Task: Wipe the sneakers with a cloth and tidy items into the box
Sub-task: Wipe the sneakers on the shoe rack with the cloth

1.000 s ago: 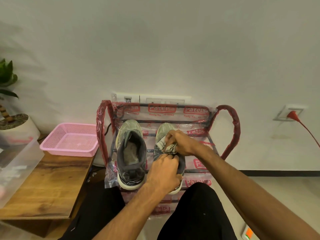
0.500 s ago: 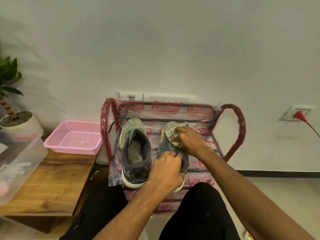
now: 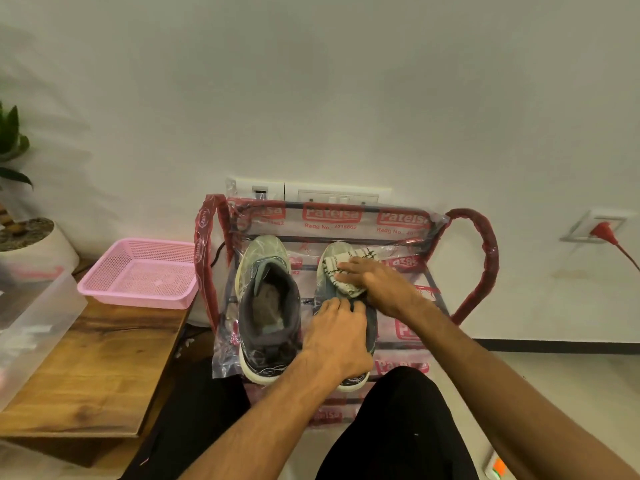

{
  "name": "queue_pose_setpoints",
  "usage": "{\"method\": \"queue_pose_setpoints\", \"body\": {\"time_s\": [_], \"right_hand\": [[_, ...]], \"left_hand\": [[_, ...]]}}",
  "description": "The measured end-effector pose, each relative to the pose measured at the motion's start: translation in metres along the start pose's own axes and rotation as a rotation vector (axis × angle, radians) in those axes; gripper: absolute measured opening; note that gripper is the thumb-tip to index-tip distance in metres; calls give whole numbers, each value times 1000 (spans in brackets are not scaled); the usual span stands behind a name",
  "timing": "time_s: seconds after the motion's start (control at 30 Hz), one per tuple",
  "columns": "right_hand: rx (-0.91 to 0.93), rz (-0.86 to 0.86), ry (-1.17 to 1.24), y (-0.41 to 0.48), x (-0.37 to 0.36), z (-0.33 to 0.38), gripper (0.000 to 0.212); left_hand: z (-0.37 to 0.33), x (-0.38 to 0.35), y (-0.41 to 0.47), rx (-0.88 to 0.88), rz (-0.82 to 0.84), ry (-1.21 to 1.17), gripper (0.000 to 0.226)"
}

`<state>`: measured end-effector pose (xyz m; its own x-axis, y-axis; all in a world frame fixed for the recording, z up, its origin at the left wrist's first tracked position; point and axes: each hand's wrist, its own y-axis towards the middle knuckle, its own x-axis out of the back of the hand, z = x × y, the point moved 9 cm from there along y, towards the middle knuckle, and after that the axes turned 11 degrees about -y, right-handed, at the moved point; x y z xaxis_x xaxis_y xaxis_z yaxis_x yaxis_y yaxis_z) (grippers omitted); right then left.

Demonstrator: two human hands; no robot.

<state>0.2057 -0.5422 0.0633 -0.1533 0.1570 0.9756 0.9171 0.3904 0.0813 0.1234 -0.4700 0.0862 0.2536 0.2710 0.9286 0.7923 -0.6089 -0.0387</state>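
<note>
Two grey sneakers with pale toes stand side by side on a plastic-wrapped red rack. The left sneaker is untouched. My left hand grips the heel part of the right sneaker, fingers curled over its opening. My right hand presses a white cloth with dark stitching onto that sneaker's toe, fingers laid flat over the cloth. A clear plastic box sits at the far left on the wooden table.
A pink mesh basket stands on the table beside the rack. A potted plant is at the far left. Wall sockets sit behind the rack, and a red plug with its cord is at the right. My black-trousered knees fill the foreground.
My right hand has slid the cloth from the sneaker's tongue forward onto the toe and flattened out over it. The left hand stays on the heel.
</note>
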Motion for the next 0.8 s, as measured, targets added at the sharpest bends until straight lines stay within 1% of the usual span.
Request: {"method": "queue_pose_setpoints", "body": {"time_s": [0.07,0.13,0.2,0.27,0.3,0.37,0.43,0.53,0.6,0.73,0.8], "right_hand": [[-36,1,-142,1,3,-12,58],[-74,9,-163,6,8,-10,56],[-18,-2,-114,11,8,6,56],[52,8,-131,9,5,16,54],[40,18,-161,8,5,12,54],[-57,37,-235,6,9,-3,54],[-94,38,-242,8,14,-3,52],[44,50,-192,12,15,21,48],[74,60,-235,10,14,19,50],[-78,86,-400,8,22,-10,47],[-145,76,-368,11,27,-12,44]], "left_hand": [[-1,0,1,2,-11,-3,59],[0,2,3,12,-18,-6,57],[2,1,4,30,-17,-13,54],[4,-1,5,46,-18,-18,53],[5,-1,5,48,-22,-23,53],[4,-1,6,36,-27,-20,55],[4,-1,6,31,-21,-21,55],[8,-3,6,45,-23,-37,54],[9,-3,6,53,-32,-42,55],[7,-1,6,53,-30,-23,59],[7,-1,7,52,-29,-15,59]]}}
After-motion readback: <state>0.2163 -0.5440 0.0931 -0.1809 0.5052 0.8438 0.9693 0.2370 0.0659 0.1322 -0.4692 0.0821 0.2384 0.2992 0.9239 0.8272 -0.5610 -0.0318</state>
